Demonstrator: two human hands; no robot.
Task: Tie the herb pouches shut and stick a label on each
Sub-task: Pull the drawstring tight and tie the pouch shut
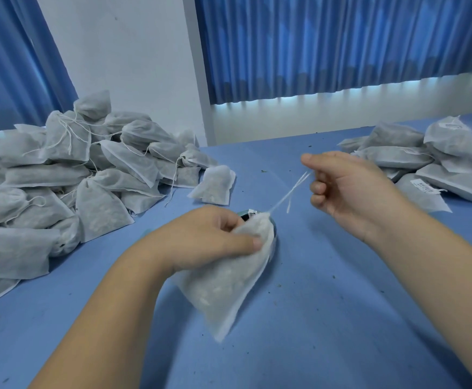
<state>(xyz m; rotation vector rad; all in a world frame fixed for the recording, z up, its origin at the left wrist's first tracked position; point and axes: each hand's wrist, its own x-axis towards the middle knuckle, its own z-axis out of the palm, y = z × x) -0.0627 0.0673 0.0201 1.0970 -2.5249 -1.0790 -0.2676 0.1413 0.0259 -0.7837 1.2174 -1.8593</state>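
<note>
Counting gives one pouch (229, 282) gripped at its gathered neck by the curled fingers (246, 242) of the left hand (215, 237) over mid-bench, its two-strand drawstring (290, 192) pinched taut in the right hand (349, 189), plus one lone pouch (215, 186) and two piles. The left pile (61, 178) is cut off by the left edge and the labelled right pile (439, 164) by the right edge, with bare bench (327, 304) seen between and in front. A dark object (247, 216) behind the held pouch is mostly hidden, and pile counts cannot be made out.
</note>
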